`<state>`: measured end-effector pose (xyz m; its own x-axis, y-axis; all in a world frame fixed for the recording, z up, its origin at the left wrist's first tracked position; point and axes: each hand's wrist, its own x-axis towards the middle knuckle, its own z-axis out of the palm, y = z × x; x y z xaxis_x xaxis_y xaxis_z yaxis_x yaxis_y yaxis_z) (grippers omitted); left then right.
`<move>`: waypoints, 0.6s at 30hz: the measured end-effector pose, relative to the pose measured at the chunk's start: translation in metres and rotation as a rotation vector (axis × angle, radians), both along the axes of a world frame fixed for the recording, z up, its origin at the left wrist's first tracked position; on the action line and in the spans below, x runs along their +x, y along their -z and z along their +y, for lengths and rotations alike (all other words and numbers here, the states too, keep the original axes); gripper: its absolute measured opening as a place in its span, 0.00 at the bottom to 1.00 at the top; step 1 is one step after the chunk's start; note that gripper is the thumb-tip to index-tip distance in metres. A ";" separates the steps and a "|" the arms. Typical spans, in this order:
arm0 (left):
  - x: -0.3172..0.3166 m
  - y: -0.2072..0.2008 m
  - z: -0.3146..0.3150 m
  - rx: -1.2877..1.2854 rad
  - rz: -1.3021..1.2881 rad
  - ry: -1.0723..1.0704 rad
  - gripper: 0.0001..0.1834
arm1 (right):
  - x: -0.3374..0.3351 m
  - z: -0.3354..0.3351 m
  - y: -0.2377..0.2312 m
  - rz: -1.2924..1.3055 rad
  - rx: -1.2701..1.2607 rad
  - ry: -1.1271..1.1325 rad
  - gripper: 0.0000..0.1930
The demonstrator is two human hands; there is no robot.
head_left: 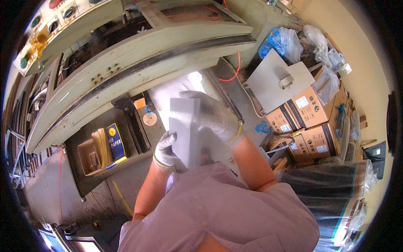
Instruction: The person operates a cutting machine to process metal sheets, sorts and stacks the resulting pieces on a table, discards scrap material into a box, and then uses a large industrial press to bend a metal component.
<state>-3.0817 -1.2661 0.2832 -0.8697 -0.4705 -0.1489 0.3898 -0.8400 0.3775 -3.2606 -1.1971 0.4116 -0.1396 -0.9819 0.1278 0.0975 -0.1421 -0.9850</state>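
In front of my chest I hold a long grey box-shaped piece (183, 130), its far end tilted up toward the bright area. My left hand (165, 150), in a light knit glove with a yellow cuff, grips its left edge near the lower part. My right hand (215, 116), gloved the same way and a little blurred, is curled over the far end and right side. Some of its fingers are hidden or smeared. The lower end of the piece reaches close to my grey shirt.
A machine beam (138, 63) crosses ahead, with a knobbed control panel (52, 27) at far left. On a left shelf are an open cardboard box (86, 157), a blue packet (115, 143) and a round roll (150, 119). Stacked cartons (308, 107) and a grey metal sheet (273, 82) stand right.
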 end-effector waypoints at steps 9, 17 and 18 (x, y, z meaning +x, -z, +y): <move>-0.036 0.012 -0.012 -0.017 0.004 0.049 0.34 | -0.045 -0.009 0.007 -0.025 0.055 0.025 0.23; -0.107 -0.002 -0.025 -0.086 -0.161 -0.177 0.31 | -0.110 -0.028 0.041 -0.074 0.036 0.078 0.31; -0.117 -0.006 -0.027 -0.102 -0.195 -0.230 0.27 | -0.120 -0.025 0.043 -0.155 0.100 0.058 0.33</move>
<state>-3.1992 -1.2934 0.2897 -0.6988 -0.6724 -0.2440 0.4768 -0.6922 0.5418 -3.3808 -1.2221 0.3681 -0.2066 -0.9784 0.0024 0.2438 -0.0539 -0.9683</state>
